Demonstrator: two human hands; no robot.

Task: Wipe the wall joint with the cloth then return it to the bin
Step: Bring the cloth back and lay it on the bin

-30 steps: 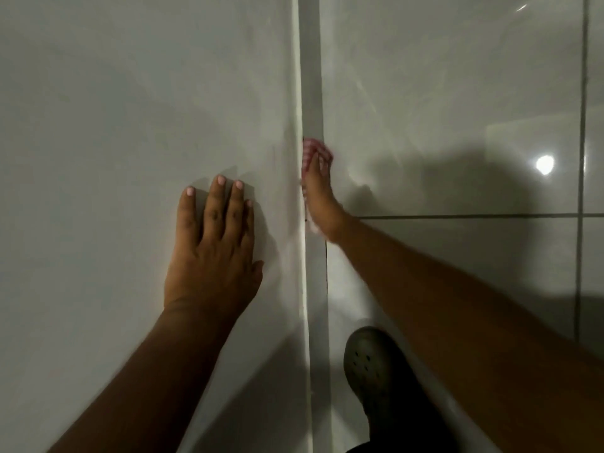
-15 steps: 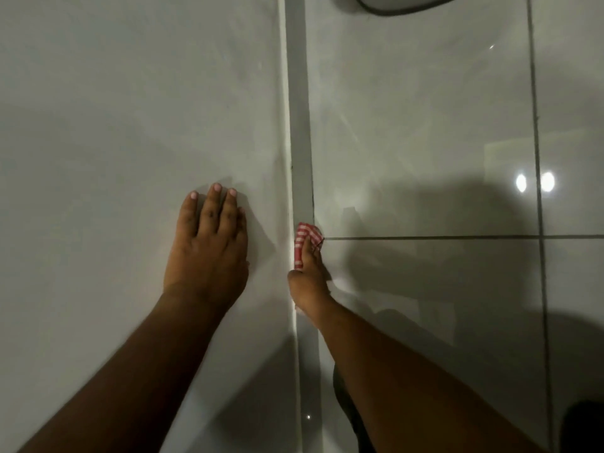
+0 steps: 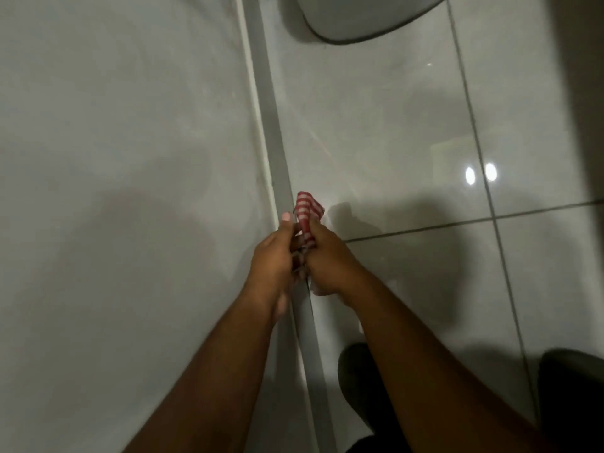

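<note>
A red-and-white striped cloth (image 3: 306,209) is bunched between both my hands, right over the grey wall joint (image 3: 265,103) that runs from top centre down to the bottom. My right hand (image 3: 327,261) grips the cloth from the right. Against it from the left, my left hand (image 3: 273,256) has its fingers closed on the cloth's lower part. The cloth's top sticks up above my fingers. No bin is in view.
A pale wall (image 3: 124,158) lies left of the joint and glossy floor tiles (image 3: 392,142) lie to the right. A white rounded fixture (image 3: 366,18) sits at the top. My dark shoes (image 3: 356,374) are at the bottom right.
My left hand has left the wall and come right to join the right hand on the cloth. The right hand with the cloth moved down along the joint. The view shifted.
</note>
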